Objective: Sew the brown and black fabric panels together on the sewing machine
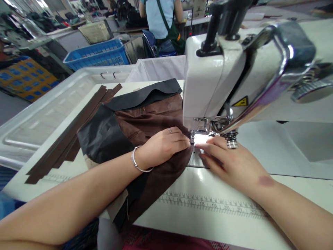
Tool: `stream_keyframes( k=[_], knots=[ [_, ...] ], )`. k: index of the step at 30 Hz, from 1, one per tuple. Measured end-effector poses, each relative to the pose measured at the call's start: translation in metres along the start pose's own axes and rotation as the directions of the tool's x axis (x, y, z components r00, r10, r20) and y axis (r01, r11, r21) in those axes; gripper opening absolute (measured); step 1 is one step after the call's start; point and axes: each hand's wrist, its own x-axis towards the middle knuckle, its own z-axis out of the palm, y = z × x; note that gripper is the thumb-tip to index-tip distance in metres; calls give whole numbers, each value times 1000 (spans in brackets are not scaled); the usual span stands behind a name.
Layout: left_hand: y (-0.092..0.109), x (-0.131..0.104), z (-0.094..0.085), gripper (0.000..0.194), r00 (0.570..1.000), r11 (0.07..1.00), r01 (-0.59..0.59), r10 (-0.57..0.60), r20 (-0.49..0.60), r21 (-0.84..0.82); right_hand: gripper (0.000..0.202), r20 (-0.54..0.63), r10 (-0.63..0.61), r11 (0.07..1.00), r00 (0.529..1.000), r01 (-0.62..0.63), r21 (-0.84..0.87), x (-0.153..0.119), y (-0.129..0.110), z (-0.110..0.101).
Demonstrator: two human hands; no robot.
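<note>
A brown and black leather piece [161, 116] lies on the pale table, its right edge reaching the needle area of a white sewing machine [205, 76]. My left hand [165, 147], with a ring and a silver bangle, presses on the brown leather just left of the presser foot [192, 137], its fingers together. On the other side of the foot is my right hand [229, 161], fingers stretched toward the leather's edge, with nothing visible held in it. The fingertips of both hands are close together near the lit needle plate [197, 160].
Brown leather strips [70, 139] lie at the left of the table [182, 215], which has a printed ruler. Beyond are a clear plastic tray [33, 121], a blue crate [97, 53] and a seated person [160, 21]. The machine head rises close above my right hand.
</note>
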Motion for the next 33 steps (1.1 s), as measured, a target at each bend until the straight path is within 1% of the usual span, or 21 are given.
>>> stream_keyframes(
  k=[4,7,14,19,25,30,33],
  knots=[
    [1,0,2,19,1000,998,10,-11,20,68,33,24,17,1000,1000,-16,-24,1,-2,2],
    [-1,0,5,21,1000,995,11,-13,23,99,32,48,28,999,998,-27,-25,1,-3,2],
    [-4,-1,7,19,1000,999,22,-22,-4,30,30,43,18,1000,999,-17,-14,0,-2,1],
    [-4,0,7,19,997,998,66,-67,29,19,36,21,31,998,999,-30,-54,-1,-2,4],
    [-5,-1,7,21,996,997,77,-77,39,0,33,34,45,996,998,-42,-75,-1,-3,7],
    [-5,-2,8,22,995,995,100,-100,24,-29,33,40,59,994,997,-55,-96,-2,-4,8],
    [-5,-2,10,20,995,995,101,-101,11,-26,33,44,43,994,998,-38,-106,-1,-5,8]
  ],
)
